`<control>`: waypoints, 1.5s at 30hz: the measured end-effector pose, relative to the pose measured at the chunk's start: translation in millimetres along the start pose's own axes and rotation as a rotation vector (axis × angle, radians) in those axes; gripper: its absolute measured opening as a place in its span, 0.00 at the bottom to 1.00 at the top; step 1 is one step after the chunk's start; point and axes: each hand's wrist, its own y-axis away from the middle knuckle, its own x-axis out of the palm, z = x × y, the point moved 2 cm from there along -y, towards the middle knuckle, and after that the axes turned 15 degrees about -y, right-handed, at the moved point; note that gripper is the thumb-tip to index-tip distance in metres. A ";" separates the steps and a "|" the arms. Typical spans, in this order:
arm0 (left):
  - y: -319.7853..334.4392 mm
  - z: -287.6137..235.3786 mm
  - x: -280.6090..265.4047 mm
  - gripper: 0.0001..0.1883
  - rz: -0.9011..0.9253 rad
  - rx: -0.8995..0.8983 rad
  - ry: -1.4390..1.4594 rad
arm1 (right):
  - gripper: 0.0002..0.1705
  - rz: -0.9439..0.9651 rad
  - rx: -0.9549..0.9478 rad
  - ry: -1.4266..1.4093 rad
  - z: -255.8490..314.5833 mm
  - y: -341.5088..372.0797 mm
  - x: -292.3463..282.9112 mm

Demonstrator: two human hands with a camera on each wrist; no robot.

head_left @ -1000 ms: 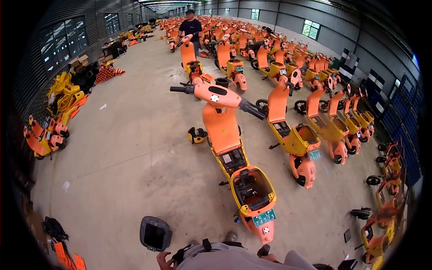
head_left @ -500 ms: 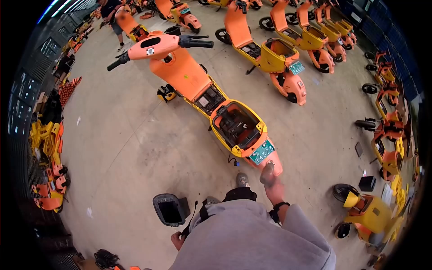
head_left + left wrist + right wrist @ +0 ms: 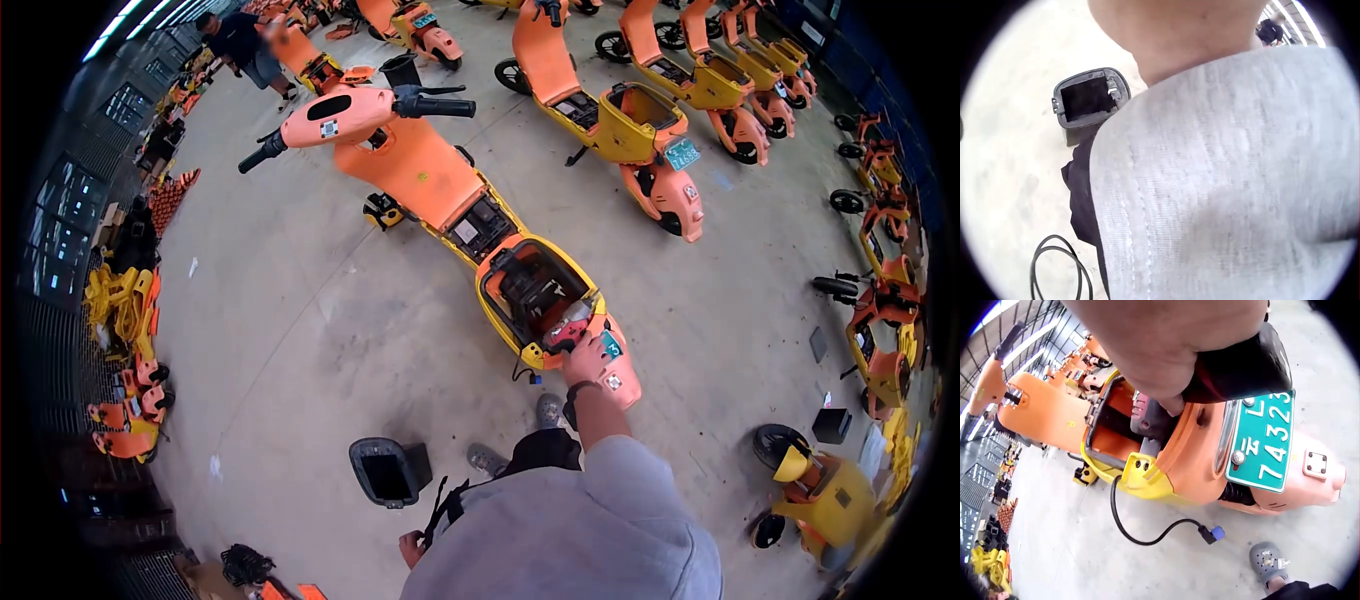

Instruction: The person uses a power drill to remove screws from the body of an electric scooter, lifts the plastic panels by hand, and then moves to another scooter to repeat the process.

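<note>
My right hand grips a red and black power tool over the rear edge of an orange and yellow scooter's open seat compartment. In the right wrist view, my hand is curled round the tool's black body, above the green number plate; its front end points into the compartment. My left hand hangs low at my side by a black strap, fingers loosely curled, with nothing seen in it. The left wrist view shows mostly a grey sleeve and bare skin.
A black bin-like box stands on the floor left of my feet. A cable with a blue plug hangs from the scooter. More scooters stand to the right. At the upper left, a person bends beside another scooter.
The head view has tilted down. My right hand has come up from beside my body, past the scooter's tail, to the compartment's rear edge with the tool. The person in the background now bends over.
</note>
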 end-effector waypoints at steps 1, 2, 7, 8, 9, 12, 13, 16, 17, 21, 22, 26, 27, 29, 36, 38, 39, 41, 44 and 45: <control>4.4 8.8 12.1 0.16 0.020 -0.046 0.024 | 0.38 0.014 0.018 0.013 4.0 1.5 -1.3; 8.7 16.4 25.0 0.17 0.036 -0.092 0.052 | 0.38 0.046 0.026 -0.009 5.2 -0.3 -2.0; 23.5 28.2 62.7 0.22 0.141 -0.128 -0.038 | 0.41 0.226 0.024 0.043 -3.3 -4.2 -4.0; 19.6 24.6 71.9 0.23 0.163 -0.138 -0.050 | 0.42 0.252 0.012 0.072 2.4 -8.5 -11.4; 14.3 21.3 78.5 0.23 0.151 -0.141 -0.038 | 0.43 0.250 0.007 0.052 8.5 -7.1 -23.1; -6.2 9.2 88.9 0.23 0.101 -0.138 -0.001 | 0.43 0.129 -0.037 0.022 14.3 5.9 -38.0; -11.3 7.0 92.8 0.23 0.080 -0.135 0.009 | 0.43 0.088 -0.079 0.005 13.0 8.8 -41.3; -24.6 3.1 101.4 0.23 0.012 -0.124 0.041 | 0.41 0.014 -0.265 -0.107 4.4 21.0 -48.8; -27.9 2.0 103.4 0.24 -0.015 -0.118 0.049 | 0.41 0.088 -0.305 -0.069 3.1 26.6 -55.6; -37.0 -1.0 112.6 0.24 -0.109 -0.121 0.090 | 0.40 0.175 -0.533 0.038 -18.6 56.6 -74.4; -36.9 -1.5 115.0 0.24 -0.127 -0.127 0.099 | 0.38 0.224 -0.545 0.036 -29.1 58.8 -72.7; -32.9 3.2 118.2 0.24 -0.194 -0.150 0.128 | 0.30 0.305 -0.384 0.137 -57.8 67.6 -67.2; -33.3 4.8 119.2 0.25 -0.208 -0.156 0.130 | 0.29 0.323 -0.301 0.170 -61.6 66.9 -66.9; -31.2 6.3 121.2 0.25 -0.229 -0.163 0.145 | 0.30 0.356 -0.248 0.179 -63.7 66.9 -69.5; -24.7 11.4 117.7 0.25 -0.317 -0.180 0.168 | 0.28 0.278 -0.332 0.047 -84.8 77.7 -54.6; -21.7 11.1 117.2 0.26 -0.347 -0.182 0.181 | 0.27 0.376 -0.367 0.082 -87.7 78.2 -51.3; -21.2 9.8 116.7 0.26 -0.370 -0.181 0.182 | 0.26 0.351 -0.347 0.018 -79.7 88.3 -58.8; -21.8 18.2 108.5 0.23 -0.372 -0.119 0.343 | 0.27 0.445 -0.302 0.004 -94.4 83.6 -42.9; -19.1 20.0 88.0 0.18 -0.367 -0.136 0.380 | 0.26 0.561 -0.280 0.022 -99.3 91.8 -29.0; -20.3 11.6 73.9 0.17 -0.363 -0.161 0.362 | 0.25 0.640 -0.285 0.078 -100.4 91.9 -23.6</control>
